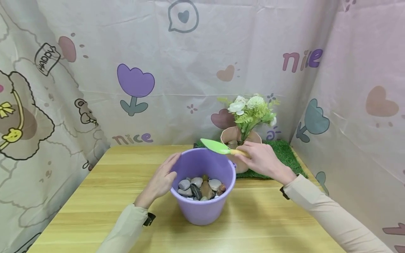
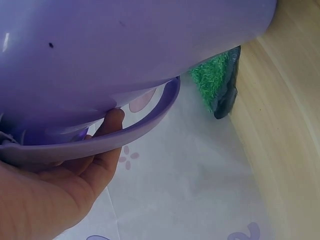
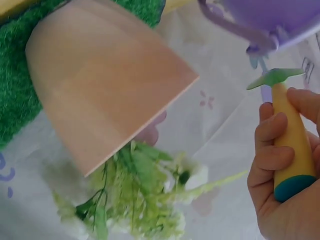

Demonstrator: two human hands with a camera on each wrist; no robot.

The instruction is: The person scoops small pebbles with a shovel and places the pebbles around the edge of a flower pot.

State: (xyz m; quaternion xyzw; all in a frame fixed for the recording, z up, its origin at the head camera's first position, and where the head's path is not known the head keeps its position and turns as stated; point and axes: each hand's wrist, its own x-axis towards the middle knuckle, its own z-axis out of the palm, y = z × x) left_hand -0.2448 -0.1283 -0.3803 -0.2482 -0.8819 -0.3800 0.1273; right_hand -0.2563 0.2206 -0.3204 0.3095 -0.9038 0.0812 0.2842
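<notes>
A purple bucket (image 1: 202,212) with several stones (image 1: 207,189) in it stands on the wooden table. My left hand (image 1: 160,179) holds it by the left side of the rim. In the left wrist view, the fingers (image 2: 107,160) pass behind the bucket's handle (image 2: 150,120) and touch the outer wall. With my right hand (image 1: 264,160) I grip the yellow handle of a small trowel (image 3: 290,135). Its green blade (image 1: 215,146) points left over the bucket's far rim and carries nothing visible. Behind that hand is a peach flowerpot (image 3: 110,75) with white flowers (image 1: 253,105).
The flowerpot stands on a green artificial turf mat (image 1: 286,154) at the back right of the table (image 1: 126,175). Printed curtains (image 1: 190,63) enclose the back and sides. A few pebbles (image 1: 232,144) show inside the flowerpot.
</notes>
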